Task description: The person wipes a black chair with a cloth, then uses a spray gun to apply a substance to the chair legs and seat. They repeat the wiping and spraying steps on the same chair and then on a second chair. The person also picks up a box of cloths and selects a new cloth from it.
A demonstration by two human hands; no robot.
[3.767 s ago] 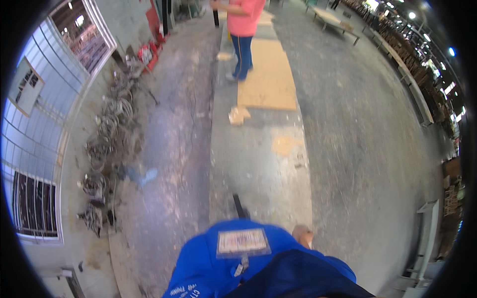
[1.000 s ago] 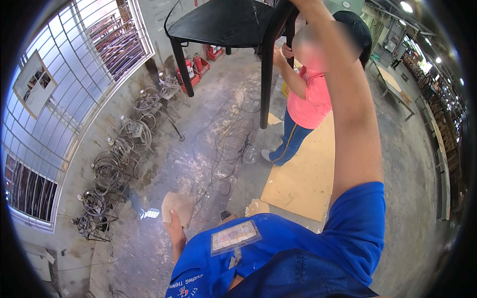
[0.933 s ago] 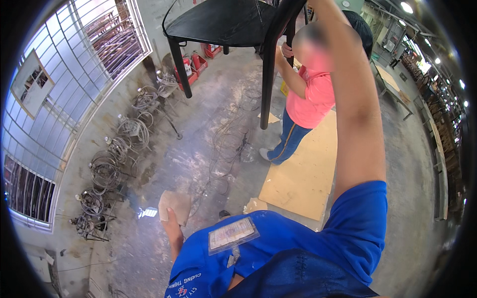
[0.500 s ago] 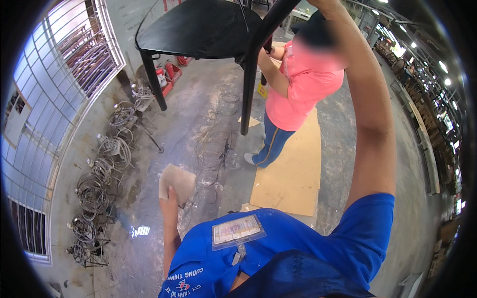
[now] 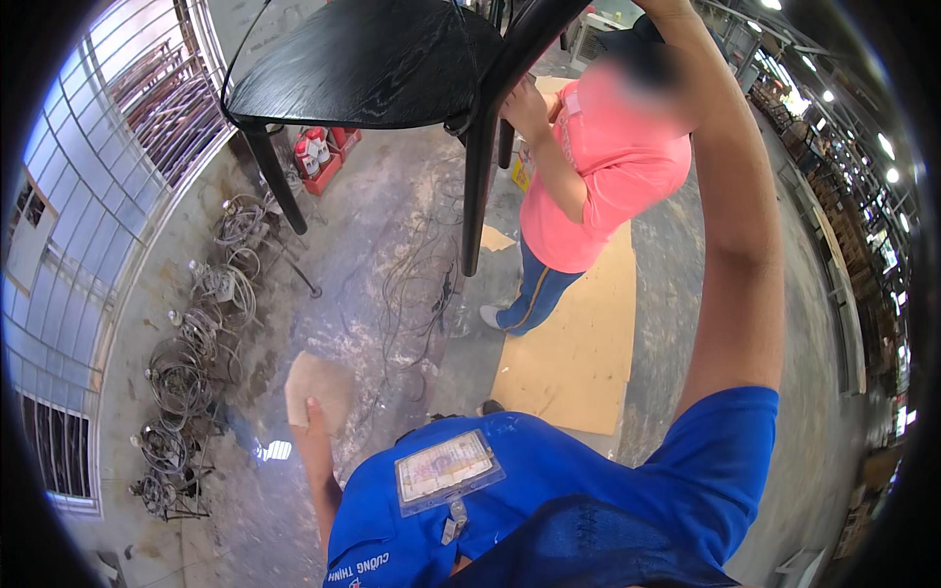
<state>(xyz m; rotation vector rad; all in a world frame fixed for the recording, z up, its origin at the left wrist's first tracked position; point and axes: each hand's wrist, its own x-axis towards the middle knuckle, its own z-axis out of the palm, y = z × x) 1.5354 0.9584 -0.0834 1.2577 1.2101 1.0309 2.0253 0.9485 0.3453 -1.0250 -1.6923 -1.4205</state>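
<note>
On the head camera, I've got the left hand [image 5: 316, 436] pinching a tan pad [image 5: 323, 387] at lower left, apparently light and bendy, best held by its edge. Up top, the black chair [image 5: 377, 73] sits beside a co-worker [image 5: 608, 176], stiff, probably heavy, graspable by its legs [image 5: 477, 211]; the right hand [image 5: 668, 8] is cut off, so I can't tell its grip. Printed badge [image 5: 446, 470], pale lettering [image 5: 359, 568] on the blue shirt [image 5: 549, 470].

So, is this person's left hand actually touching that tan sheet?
Touching. The head view shows the left hand holding the tan sheet near its lower edge, with the thumb lying over the sheet's face.
</note>
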